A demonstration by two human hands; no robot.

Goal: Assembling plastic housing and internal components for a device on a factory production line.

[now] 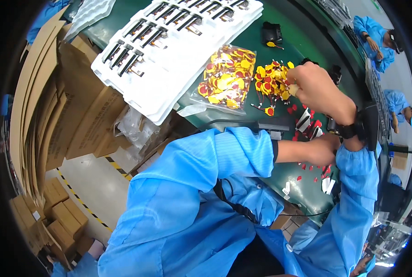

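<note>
Along the near side of the green worktop, red scraps lie scattered around a folded white piece. Just beyond, the left hand is curled, partly hidden by the right wrist; whether it grasps anything cannot be told. A dark grey box sits beside the left forearm. Farther on, the right hand, a black band at its wrist, reaches to the edge of a heap of yellow-and-red wired discs, fingers bunched; whether they grip one is unclear. Left of the heap lies a clear bag full of similar discs. Past it, a white tray carries rows of black-topped parts.
</note>
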